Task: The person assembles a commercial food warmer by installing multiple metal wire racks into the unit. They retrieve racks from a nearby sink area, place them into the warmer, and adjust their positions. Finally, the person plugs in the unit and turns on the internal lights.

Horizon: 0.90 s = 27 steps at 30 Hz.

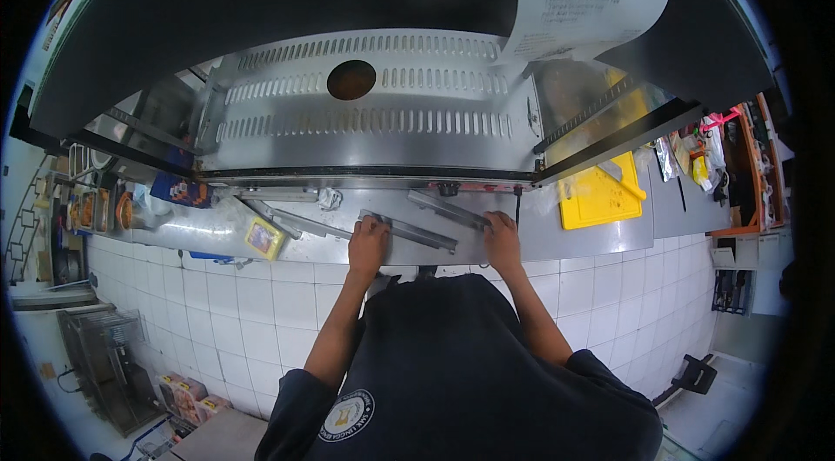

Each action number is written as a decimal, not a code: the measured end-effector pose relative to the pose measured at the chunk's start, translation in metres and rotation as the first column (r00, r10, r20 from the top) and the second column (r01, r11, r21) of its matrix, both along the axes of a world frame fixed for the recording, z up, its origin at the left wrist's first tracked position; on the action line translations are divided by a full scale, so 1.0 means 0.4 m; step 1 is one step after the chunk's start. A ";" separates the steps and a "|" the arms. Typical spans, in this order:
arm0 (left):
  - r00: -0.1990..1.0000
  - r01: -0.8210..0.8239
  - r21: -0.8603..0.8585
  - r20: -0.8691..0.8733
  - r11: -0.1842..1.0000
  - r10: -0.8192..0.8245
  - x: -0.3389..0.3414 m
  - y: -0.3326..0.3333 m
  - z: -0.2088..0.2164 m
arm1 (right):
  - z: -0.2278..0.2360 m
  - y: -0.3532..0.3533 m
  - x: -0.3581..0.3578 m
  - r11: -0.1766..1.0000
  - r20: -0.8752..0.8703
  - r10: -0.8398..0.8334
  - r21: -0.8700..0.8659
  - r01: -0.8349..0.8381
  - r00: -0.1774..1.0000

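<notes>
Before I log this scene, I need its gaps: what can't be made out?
Head view:
Nearer metal bar: the left hand hides whether it's gripped underneath.
Farther metal bar: the right hand hides how they meet.
Printed paper: the upper edge cuts off its top.

The person has on a dark shirt (504, 365) that looks almost black. The cloth is plain over most of the body and has soft folds. The left sleeve (296, 413) and the right sleeve (604, 383) are short, wide and the same dark colour as the rest. Both forearms are bare. A round badge (346, 415) sits on the left side of the shirt, near the sleeve. Tiny letters go around its edge, and its pale middle has a small yellow-brown picture. Both hands are bare too.
</notes>
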<state>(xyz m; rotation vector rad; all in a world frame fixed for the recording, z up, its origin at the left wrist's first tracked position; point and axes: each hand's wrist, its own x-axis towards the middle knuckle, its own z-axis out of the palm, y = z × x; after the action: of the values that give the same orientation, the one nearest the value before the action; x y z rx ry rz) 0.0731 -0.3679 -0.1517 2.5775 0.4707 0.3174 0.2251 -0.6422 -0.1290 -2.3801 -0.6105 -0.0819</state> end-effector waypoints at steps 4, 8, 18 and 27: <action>0.996 0.047 0.115 0.076 0.992 -0.056 -0.003 0.003 -0.010 | -0.003 0.047 -0.033 0.974 -0.293 0.219 0.121 -0.191 0.931; 0.988 0.085 0.119 0.117 0.989 -0.099 -0.002 0.004 -0.006 | -0.037 0.083 -0.062 0.931 -0.305 0.331 -0.052 -0.363 0.893; 0.910 -0.283 -0.867 -0.107 0.411 0.402 -0.005 -0.075 0.051 | 0.001 0.055 -0.032 0.935 -0.871 0.355 0.320 -0.154 0.341; 0.779 -0.109 -0.993 -0.110 -0.039 0.618 -0.015 -0.109 0.122 | 0.155 0.049 -0.014 0.919 -0.385 0.394 0.162 -0.359 0.834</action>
<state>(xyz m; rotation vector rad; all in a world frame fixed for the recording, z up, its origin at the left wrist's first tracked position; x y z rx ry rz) 0.0671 -0.4117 -0.1029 0.8488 0.8661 0.4518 0.2196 -0.6226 -0.0668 -2.0602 -0.8344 0.5474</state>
